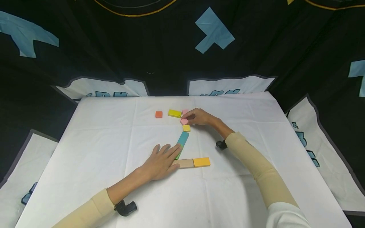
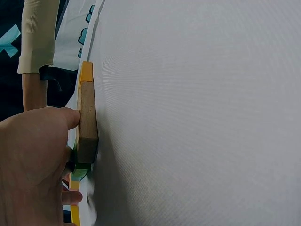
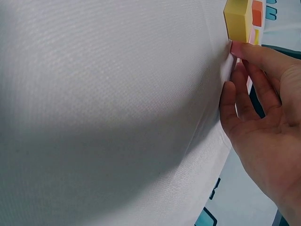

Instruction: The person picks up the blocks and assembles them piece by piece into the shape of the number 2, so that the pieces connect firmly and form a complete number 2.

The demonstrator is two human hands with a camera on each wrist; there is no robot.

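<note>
My left hand [image 1: 161,163] lies over a row of blocks with its fingers spread and fairly straight. Its fingers rest on a green block [image 1: 178,155] that adjoins a teal block [image 1: 183,137], and the thumb touches a plain wooden block [image 2: 88,122]. An orange-yellow block [image 1: 201,162] sits end to end with the wooden one. Farther back, my right hand [image 1: 199,117] pinches a pink block [image 1: 184,121] with thumb and fingertips. Another pink block [image 1: 185,111] lies just behind those fingertips, partly hidden. A small yellow block [image 3: 239,19] stands between the pinched block and the teal one.
A bright yellow block [image 1: 174,113] lies left of the pink blocks, and an orange-red block [image 1: 158,114] farther left. All rest on a table with a white cloth [image 1: 228,196]. Black curtain [image 1: 171,47] hangs behind the table's far edge.
</note>
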